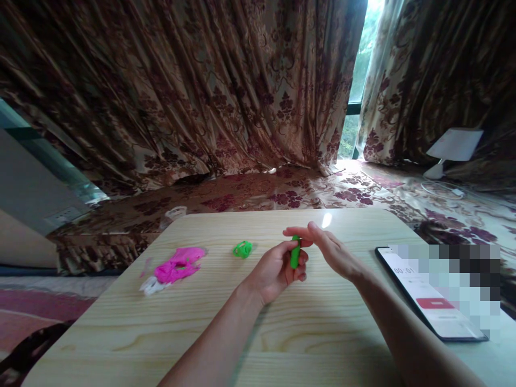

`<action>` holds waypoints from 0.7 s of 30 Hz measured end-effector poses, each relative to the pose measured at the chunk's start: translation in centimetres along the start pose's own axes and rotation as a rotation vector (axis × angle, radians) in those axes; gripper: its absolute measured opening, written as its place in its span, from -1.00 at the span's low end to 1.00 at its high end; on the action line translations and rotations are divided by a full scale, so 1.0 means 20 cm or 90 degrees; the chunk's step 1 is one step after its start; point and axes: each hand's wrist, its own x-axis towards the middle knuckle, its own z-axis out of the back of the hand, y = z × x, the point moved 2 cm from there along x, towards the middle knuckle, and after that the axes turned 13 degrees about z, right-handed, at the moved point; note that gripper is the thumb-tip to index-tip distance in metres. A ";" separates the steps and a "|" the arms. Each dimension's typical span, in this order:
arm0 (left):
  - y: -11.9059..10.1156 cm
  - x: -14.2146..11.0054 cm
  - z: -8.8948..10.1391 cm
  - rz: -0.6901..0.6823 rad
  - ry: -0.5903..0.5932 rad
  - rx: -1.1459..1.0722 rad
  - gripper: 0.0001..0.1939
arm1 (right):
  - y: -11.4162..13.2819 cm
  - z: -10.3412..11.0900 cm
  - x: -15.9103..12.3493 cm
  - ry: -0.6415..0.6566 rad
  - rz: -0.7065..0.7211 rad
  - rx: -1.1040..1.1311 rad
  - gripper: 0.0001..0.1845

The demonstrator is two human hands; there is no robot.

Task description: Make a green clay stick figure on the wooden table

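Between the thumb and fingers of my left hand stands a short, smooth green roll that looks like modelling clay. My right hand is beside it, fingers stretched out and pointing left, the fingertips at the roll's upper end; whether they touch it I cannot tell. To the left on the table lies a small, loopy green clump. Farther left is a flattened, torn-edged pink clay-like piece, with a white piece against its near end.
The pale wood-grain table has rounded corners. A phone, partly pixelated, lies at its right edge. Behind are a patterned covered ledge, long curtains and a white lamp. A clear plastic item sits beyond the far left corner.
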 end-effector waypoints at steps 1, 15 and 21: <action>0.00 0.01 0.01 -0.007 -0.002 -0.003 -0.76 | -0.01 0.00 0.00 0.008 -0.010 -0.006 -0.42; -0.02 -0.04 -0.14 -0.187 0.031 -0.138 -0.46 | 0.02 -0.33 -0.03 0.032 0.264 -0.582 -0.38; 0.00 -0.03 -0.15 -0.165 -0.013 -0.116 -0.50 | 0.00 -0.29 0.00 -0.069 0.233 -0.647 -0.36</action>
